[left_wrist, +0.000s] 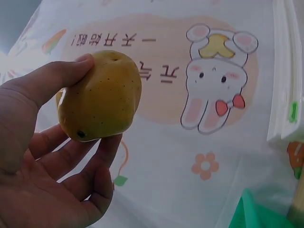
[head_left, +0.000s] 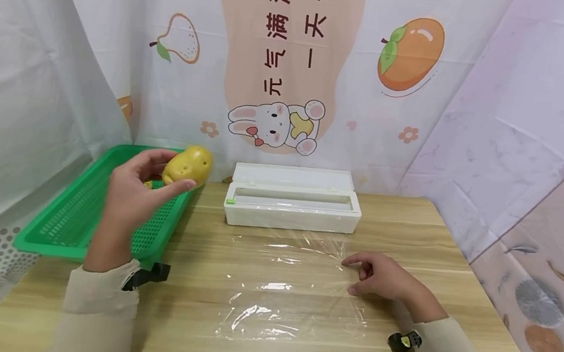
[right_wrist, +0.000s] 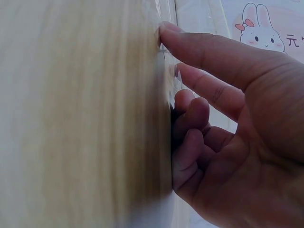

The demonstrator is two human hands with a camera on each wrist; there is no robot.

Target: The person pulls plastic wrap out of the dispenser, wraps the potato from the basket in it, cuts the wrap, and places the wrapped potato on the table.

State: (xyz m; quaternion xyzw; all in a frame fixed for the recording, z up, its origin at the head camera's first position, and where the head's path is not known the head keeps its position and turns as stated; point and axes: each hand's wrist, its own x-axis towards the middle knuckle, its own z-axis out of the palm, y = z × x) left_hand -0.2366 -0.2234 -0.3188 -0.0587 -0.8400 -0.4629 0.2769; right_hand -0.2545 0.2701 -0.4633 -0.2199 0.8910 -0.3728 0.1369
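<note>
In the head view my left hand holds a yellow potato up over the green basket. The left wrist view shows the thumb on one side of the potato and fingertips beneath it. My right hand rests at the right side of a sheet of clear cling film spread on the table. Its index finger and thumb touch down apart from each other, and creases in the film run towards the index fingertip. In the right wrist view the other fingers are curled against the tabletop.
A white cling film dispenser with its lid raised stands at the back of the wooden table, the film reaching forward from it. Printed cloth hangs behind and on both sides. A bit of yellow shows inside the basket behind my left hand.
</note>
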